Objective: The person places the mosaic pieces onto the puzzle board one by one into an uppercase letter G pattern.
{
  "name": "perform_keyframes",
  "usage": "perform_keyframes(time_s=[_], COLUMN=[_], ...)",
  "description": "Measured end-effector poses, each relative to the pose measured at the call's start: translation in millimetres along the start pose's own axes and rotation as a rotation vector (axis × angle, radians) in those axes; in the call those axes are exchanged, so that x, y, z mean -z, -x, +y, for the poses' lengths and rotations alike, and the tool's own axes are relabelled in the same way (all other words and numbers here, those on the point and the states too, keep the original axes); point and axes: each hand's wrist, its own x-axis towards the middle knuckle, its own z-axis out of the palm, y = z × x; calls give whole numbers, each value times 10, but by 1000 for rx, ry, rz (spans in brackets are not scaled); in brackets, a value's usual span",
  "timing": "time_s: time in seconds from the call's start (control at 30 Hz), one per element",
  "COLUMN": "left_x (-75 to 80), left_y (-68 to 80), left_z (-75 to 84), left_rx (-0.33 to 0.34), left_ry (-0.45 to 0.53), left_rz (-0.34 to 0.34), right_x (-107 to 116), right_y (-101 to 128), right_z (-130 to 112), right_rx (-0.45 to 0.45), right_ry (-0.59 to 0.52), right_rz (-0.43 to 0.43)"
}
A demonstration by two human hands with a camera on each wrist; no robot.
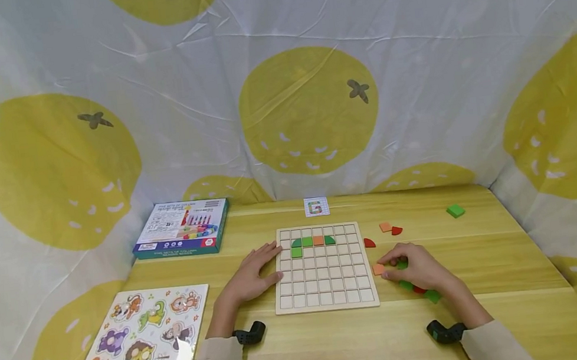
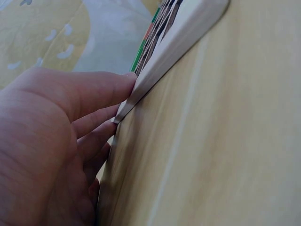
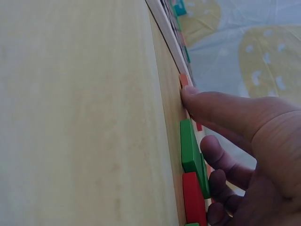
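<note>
Right hand (image 1: pixel 418 266) pinches an orange tile (image 1: pixel 378 269) beside the board (image 1: pixel 327 298); my left hand (image 1: pixel 251 274), relaxed, touches its left edge. If I sweep too low, I may scatter the nearby green tiles (image 3: pixel 189 146).

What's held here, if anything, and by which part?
The right hand holds an orange square by its edges; the left hand touches the board.

a box (image 1: pixel 182 228) lies beyond an animal puzzle board (image 1: pixel 140 330), near a fruit-print cloth (image 1: pixel 307 112).
</note>
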Motion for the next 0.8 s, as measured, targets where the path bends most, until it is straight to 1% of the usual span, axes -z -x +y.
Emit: perform_keyframes(time_s=[0.2, 0.4, 0.53, 0.8], left_x=[-8, -13, -11, -4], left_y=[-1, -4, -4, 4], left_z=[-15, -12, 4, 12], left_rx=[-5, -15, -21, 5], left_ry=[2, -1, 3, -1], left_rz=[6, 16, 22, 9], right_x=[-8, -21, -38, -97], right_y=[-9, -57, -103, -194], right_z=[3, -59, -117, -262], right_rx=[-23, -44, -28, -22], right_ry=[6, -26, -30, -34], right_rz=[36, 67, 81, 110])
